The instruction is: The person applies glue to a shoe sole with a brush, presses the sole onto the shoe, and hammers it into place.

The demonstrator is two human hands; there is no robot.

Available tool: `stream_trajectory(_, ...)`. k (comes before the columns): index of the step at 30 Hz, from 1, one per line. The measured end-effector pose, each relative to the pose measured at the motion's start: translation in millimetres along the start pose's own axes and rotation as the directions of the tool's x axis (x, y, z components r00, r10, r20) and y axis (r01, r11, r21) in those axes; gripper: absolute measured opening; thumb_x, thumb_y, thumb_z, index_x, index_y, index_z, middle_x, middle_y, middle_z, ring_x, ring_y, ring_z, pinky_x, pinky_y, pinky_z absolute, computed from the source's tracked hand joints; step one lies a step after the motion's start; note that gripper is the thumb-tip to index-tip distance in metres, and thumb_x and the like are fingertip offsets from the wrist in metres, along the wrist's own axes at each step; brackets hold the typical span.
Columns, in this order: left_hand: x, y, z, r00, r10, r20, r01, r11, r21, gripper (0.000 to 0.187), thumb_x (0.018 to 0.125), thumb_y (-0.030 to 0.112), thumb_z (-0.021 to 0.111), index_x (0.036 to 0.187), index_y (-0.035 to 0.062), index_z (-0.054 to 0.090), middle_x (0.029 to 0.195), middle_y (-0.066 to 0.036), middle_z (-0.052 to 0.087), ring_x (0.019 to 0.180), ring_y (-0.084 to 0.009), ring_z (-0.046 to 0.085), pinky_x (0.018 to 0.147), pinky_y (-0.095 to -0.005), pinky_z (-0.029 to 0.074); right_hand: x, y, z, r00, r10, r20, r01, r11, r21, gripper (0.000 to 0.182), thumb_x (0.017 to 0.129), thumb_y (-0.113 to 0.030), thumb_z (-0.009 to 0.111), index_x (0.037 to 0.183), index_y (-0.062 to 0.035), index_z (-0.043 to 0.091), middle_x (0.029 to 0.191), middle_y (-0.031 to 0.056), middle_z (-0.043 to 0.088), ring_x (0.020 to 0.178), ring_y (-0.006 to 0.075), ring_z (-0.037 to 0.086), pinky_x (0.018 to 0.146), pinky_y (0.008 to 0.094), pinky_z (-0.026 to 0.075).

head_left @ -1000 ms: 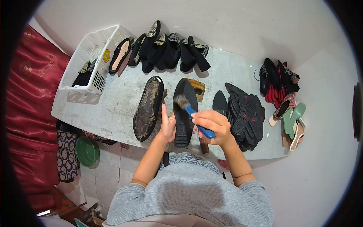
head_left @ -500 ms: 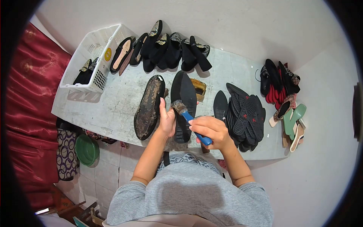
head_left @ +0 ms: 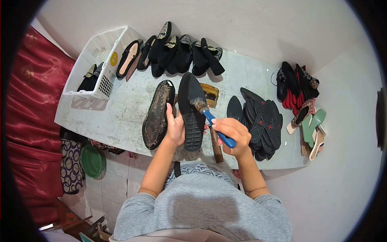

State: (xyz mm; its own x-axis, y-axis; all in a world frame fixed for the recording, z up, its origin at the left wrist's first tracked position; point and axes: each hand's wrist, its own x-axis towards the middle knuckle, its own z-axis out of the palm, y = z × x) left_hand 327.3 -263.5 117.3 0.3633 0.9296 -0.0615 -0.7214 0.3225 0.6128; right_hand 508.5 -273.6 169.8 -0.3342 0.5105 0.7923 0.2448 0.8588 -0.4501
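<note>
My left hand (head_left: pixel 175 128) is closed around a black shoe sole (head_left: pixel 189 90), holding it upright above the table edge; some fingers are hidden behind it. In my right hand (head_left: pixel 233 135) is a paintbrush (head_left: pixel 219 131) with a blue handle. Its bristles touch the sole's face, near the middle. Left of my left hand, a black shoe (head_left: pixel 158 115) lies with its rough brown underside up. Behind the held sole stands a yellowish open container (head_left: pixel 213 91), partly hidden. A wooden handle (head_left: pixel 216 147) lies beneath my right hand.
Stacked black soles (head_left: pixel 262 125) are on the right of the table (head_left: pixel 125 115). A white plastic basket (head_left: pixel 109 74) stands at the left, beside a row of black shoes (head_left: pixel 167 54). Red-lined shoes (head_left: pixel 296 86) and green shoe forms (head_left: pixel 312 127) lie at the right edge.
The paintbrush has moved up and to the right across the sole. The sole has tilted and shifted slightly left, and more of the wooden handle shows.
</note>
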Motion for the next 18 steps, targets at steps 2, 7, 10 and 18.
stream_trajectory(2,0,0,4,0.998,0.024,-0.05,-0.024,1.0,0.017,0.098,0.077,0.077,0.002,0.134,0.0041,0.035,0.122,-0.016,0.052,0.093,-0.026,0.06,0.081,-0.0395,0.05,2,-3,1,1.0,0.001,0.006,-0.001,1.0,0.004,0.031,0.063,-0.01,0.07,0.093,-0.0021,0.064,0.096,0.0134,0.065,0.077,0.0261,0.065,0.067,0.0333,0.053)
stream_trajectory(7,3,2,10,0.99,0.045,-0.135,-0.042,0.999,0.029,0.098,0.076,0.079,0.002,0.134,0.0076,0.035,0.12,-0.016,0.053,0.085,-0.026,0.062,0.072,-0.04,0.053,-1,-7,-2,0.992,-0.072,0.102,0.069,0.997,0.033,0.032,0.064,-0.011,0.07,0.094,-0.0012,0.063,0.092,0.0133,0.065,0.078,0.0272,0.065,0.065,0.0336,0.053)
stream_trajectory(10,-2,1,-5,1.0,0.008,0.025,-0.008,1.0,0.024,0.097,0.076,0.079,0.003,0.136,0.0093,0.033,0.122,-0.015,0.052,0.091,-0.0272,0.061,0.074,-0.0405,0.053,-2,-1,-14,1.0,0.004,-0.028,-0.005,1.0,-0.025,0.028,0.067,-0.011,0.068,0.092,0.001,0.063,0.086,0.0143,0.066,0.074,0.0288,0.066,0.063,0.0335,0.053)
stream_trajectory(18,3,2,11,0.993,0.081,-0.089,-0.083,0.996,-0.022,0.095,0.077,0.079,0.007,0.139,0.0093,0.027,0.128,-0.021,0.045,0.095,-0.0296,0.059,0.078,-0.0436,0.052,-1,-10,-5,0.997,-0.049,0.068,0.047,0.999,0.028,0.031,0.065,-0.011,0.067,0.094,0.0004,0.063,0.088,0.0145,0.065,0.077,0.0283,0.065,0.067,0.0339,0.053)
